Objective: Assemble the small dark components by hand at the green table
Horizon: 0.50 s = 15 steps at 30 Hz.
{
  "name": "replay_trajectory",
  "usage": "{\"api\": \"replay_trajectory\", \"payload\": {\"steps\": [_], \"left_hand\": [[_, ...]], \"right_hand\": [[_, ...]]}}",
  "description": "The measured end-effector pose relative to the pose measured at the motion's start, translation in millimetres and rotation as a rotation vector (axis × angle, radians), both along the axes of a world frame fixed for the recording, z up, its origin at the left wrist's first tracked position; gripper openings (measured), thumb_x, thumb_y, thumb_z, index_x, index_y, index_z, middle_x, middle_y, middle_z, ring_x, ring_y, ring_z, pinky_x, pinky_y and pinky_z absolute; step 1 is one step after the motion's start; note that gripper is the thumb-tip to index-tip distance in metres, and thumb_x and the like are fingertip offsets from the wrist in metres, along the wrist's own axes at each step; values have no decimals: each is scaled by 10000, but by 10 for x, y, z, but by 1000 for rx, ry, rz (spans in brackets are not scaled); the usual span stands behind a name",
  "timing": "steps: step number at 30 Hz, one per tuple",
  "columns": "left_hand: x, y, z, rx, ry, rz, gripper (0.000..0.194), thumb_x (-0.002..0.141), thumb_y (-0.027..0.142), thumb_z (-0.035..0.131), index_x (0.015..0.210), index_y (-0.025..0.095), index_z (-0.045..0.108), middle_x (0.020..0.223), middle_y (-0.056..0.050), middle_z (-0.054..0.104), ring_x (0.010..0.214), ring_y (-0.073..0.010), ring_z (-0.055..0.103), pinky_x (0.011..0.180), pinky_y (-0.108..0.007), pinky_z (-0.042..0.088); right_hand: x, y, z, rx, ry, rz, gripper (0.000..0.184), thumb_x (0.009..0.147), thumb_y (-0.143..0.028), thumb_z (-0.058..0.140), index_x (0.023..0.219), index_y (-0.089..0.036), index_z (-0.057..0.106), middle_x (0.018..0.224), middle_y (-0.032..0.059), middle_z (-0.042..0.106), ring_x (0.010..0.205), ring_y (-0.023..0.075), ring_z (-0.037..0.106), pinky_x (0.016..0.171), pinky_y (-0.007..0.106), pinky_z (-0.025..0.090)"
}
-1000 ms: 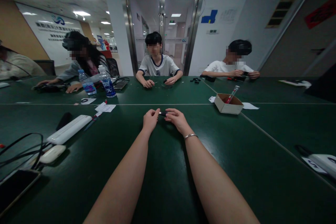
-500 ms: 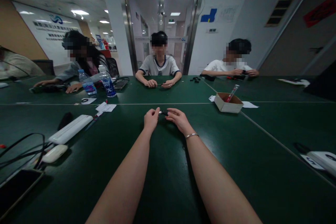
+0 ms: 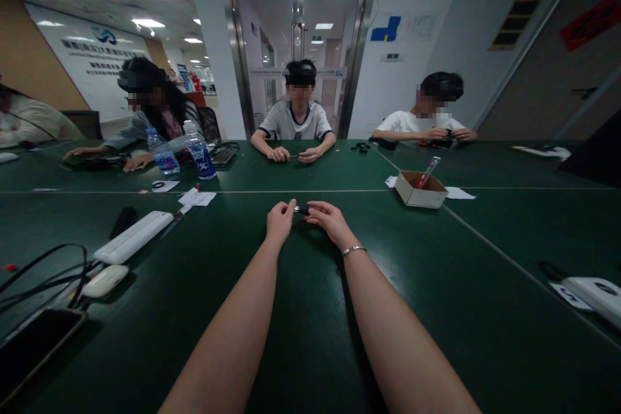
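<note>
A small black object with a silvery end point(image 3: 303, 209) is held level just above the green table, too small for me to tell its kind. My left hand point(image 3: 280, 222) is closed in a pinch at the silvery end, thumb uppermost. At the black end, the thumb and fingers of my right hand point(image 3: 332, 220) are closed round it and cover part of it. A silvery bracelet point(image 3: 354, 250) circles my right wrist.
An open cardboard box point(image 3: 421, 196) holding a tube stands ahead to the right. On the left lie a long white device point(image 3: 133, 237), a white rounded case point(image 3: 105, 281), cables and a phone point(image 3: 41, 343). Two bottles point(image 3: 198, 154) stand farther off. Several co-workers sit across the table.
Both hands stay nearly in place, still on the small black object. Its black part sits slightly nearer my left fingers. The head of the person opposite has shifted a little to the right.
</note>
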<state>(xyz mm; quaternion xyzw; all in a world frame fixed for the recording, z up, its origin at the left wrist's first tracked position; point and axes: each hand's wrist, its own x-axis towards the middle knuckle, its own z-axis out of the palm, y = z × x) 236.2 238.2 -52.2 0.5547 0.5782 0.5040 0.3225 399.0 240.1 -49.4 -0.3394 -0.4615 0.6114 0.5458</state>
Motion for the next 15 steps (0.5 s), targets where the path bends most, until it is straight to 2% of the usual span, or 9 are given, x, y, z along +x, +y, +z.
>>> {"api": "replay_trajectory", "payload": {"steps": [15], "left_hand": [[18, -34, 79, 28, 119, 8, 517, 881, 587, 428, 576, 186, 546, 575, -12, 550, 565, -156, 494, 563, -265, 321]], "right_hand": [[10, -38, 27, -6, 17, 14, 267, 685, -162, 832, 926, -159, 716, 849, 54, 710, 711, 171, 694, 657, 231, 600]]}}
